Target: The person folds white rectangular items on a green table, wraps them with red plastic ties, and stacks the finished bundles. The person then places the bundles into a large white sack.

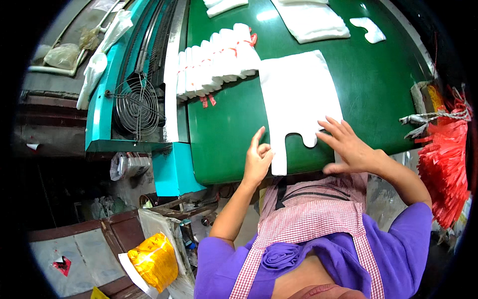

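A stack of white plastic T-shirt bags (301,94) lies flat on the green tabletop (224,134), its handle end and curved cut-out toward me. My left hand (259,158) is at the left handle, index finger stretched out, the other fingers partly bent, nothing visible held. Over the right handle, my right hand (351,147) is spread with its fingers apart and covers part of that handle. Whether its fingertips press on the plastic, I cannot tell. Left of the stack, several rolled white bag bundles (216,60) tied with red strips sit in a row.
More white bags (318,22) lie at the far side, with a small white cut-off piece (368,30) nearby. A teal machine frame with a round wire guard (137,107) borders the table's left. Red plastic strips (443,164) hang at the right. A yellow package (154,261) sits lower left.
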A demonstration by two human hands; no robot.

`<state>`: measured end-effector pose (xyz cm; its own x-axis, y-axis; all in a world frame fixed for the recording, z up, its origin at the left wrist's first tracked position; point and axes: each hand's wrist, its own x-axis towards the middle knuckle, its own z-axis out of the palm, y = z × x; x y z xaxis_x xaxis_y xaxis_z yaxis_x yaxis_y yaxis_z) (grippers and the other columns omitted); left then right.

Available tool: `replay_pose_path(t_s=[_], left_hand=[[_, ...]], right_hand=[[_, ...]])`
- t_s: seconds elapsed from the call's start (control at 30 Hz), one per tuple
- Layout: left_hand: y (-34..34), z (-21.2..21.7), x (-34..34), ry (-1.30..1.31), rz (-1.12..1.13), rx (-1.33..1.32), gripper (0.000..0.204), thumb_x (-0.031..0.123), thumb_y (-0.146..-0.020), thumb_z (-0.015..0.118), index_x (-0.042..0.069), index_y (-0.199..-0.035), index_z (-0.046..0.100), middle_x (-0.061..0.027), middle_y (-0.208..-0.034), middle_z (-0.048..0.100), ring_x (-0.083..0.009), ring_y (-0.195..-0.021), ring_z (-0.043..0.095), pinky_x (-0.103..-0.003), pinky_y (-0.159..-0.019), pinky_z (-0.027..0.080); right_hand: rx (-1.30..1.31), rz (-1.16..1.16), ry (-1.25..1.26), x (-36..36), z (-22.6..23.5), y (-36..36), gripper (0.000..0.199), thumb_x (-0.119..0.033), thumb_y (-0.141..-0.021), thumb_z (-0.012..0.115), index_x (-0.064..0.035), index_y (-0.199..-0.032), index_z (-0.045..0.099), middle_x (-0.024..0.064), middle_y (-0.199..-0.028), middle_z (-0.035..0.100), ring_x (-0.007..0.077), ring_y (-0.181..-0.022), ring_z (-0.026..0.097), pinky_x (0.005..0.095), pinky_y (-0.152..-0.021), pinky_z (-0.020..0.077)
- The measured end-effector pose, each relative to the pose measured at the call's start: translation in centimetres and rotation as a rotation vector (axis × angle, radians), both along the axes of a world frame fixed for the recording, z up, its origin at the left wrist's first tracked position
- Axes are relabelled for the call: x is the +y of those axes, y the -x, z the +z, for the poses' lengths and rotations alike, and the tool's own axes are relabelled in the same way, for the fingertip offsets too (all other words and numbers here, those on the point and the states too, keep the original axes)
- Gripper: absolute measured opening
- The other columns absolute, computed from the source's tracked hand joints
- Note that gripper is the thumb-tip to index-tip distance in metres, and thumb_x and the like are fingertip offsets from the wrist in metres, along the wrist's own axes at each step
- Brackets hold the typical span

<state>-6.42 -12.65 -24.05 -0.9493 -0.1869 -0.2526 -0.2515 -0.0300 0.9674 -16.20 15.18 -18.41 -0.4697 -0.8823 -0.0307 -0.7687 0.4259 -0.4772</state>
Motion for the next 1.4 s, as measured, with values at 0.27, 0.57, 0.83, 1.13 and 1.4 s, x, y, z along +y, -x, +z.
replay_pose_path(t_s=[0.27, 0.57, 0.83, 1.13, 1.4], left_hand=[[-3.8, -0.3, -2.3, 0.116, -0.129, 0.155, 0.050, -0.005, -0.086, 0.053, 0.002, -0.135, 0.045, -0.0050, -0.094, 0.062, -0.0103, -0.084, 0.058, -0.024, -0.080, 0.046], [2.9, 1.5, -2.3, 0.893, -0.576, 0.641, 0.017, 0.008, -0.077, 0.066, 0.007, -0.094, 0.064, -0.0106, -0.086, 0.065, -0.0271, -0.088, 0.063, -0.043, -0.090, 0.045], [6.1, 1.7, 1.6, 1.327, -0.412, 0.543, 0.026, 0.014, -0.082, 0.058, 0.005, -0.106, 0.062, -0.0141, -0.096, 0.063, -0.0279, -0.089, 0.062, -0.036, -0.073, 0.050], [4.6, 0.2, 2.9, 1.014, -0.390, 0.717, 0.023, 0.009, -0.077, 0.061, 0.003, -0.100, 0.062, -0.0132, -0.094, 0.065, -0.0299, -0.084, 0.063, -0.040, -0.072, 0.050], [8.9, 0.8, 1.5, 1.233, -0.238, 0.706, 0.033, 0.022, -0.075, 0.070, 0.005, -0.102, 0.062, -0.0136, -0.110, 0.060, -0.0271, -0.093, 0.059, -0.037, -0.075, 0.050]], right_hand=[[0.158, -0.041, -0.001, 2.7, -4.3, -0.7, 0.084, -0.019, -0.061, 0.079, -0.0117, -0.135, 0.041, 0.0140, -0.149, 0.029, 0.0332, -0.140, 0.023, 0.0552, -0.111, 0.0193], [0.058, 0.063, 0.362, 2.4, -2.4, 1.4, 0.028, 0.002, -0.072, 0.063, -0.0075, -0.098, 0.058, 0.0127, -0.119, 0.052, 0.0339, -0.122, 0.046, 0.0499, -0.104, 0.0338], [-0.009, -0.234, 0.203, -7.0, -4.3, 3.2, 0.020, -0.023, -0.088, 0.056, -0.0054, -0.097, 0.061, 0.0152, -0.079, 0.062, 0.0336, -0.076, 0.062, 0.0409, -0.067, 0.0495], [0.330, -0.287, -0.007, -6.9, -5.0, 5.3, 0.049, -0.023, -0.092, 0.049, 0.0013, -0.134, 0.041, 0.0188, -0.145, 0.034, 0.0332, -0.136, 0.031, 0.0468, -0.110, 0.0255], [0.375, -0.125, 0.052, -7.0, -4.8, 3.7, 0.070, -0.034, -0.083, 0.063, 0.0036, -0.136, 0.037, 0.0216, -0.143, 0.035, 0.0345, -0.134, 0.033, 0.0447, -0.109, 0.0287]])
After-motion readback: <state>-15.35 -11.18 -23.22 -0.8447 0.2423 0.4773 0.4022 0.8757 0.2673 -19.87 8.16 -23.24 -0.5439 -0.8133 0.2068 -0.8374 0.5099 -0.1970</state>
